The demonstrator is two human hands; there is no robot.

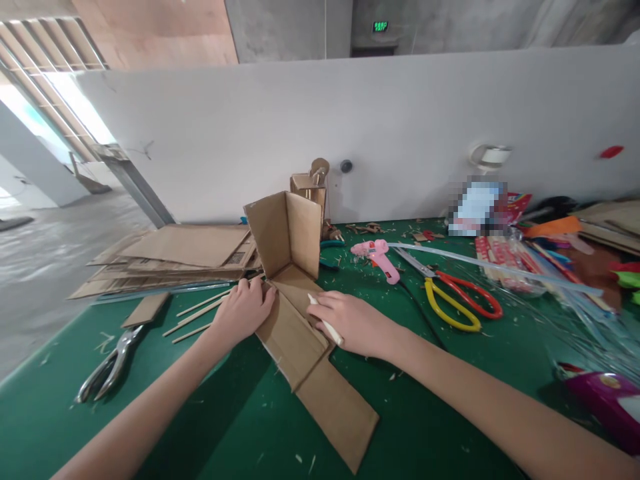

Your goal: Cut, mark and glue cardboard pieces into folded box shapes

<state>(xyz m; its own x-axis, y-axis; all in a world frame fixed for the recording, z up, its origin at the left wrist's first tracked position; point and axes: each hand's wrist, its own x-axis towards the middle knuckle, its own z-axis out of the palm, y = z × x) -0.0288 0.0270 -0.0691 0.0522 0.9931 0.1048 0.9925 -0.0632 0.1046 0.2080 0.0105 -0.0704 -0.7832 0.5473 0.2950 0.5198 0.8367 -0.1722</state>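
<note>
A folded brown cardboard piece lies on the green table, with two panels standing upright at its far end. My left hand presses down on the cardboard's left edge with its fingers curled. My right hand rests on the cardboard's right side, closed around a thin white stick whose tip points toward the fold.
Flat cardboard sheets are stacked at the left, with wooden sticks and metal pliers near them. A pink glue gun, red-and-yellow scissors, packets and coloured items lie at the right. A white partition wall stands behind.
</note>
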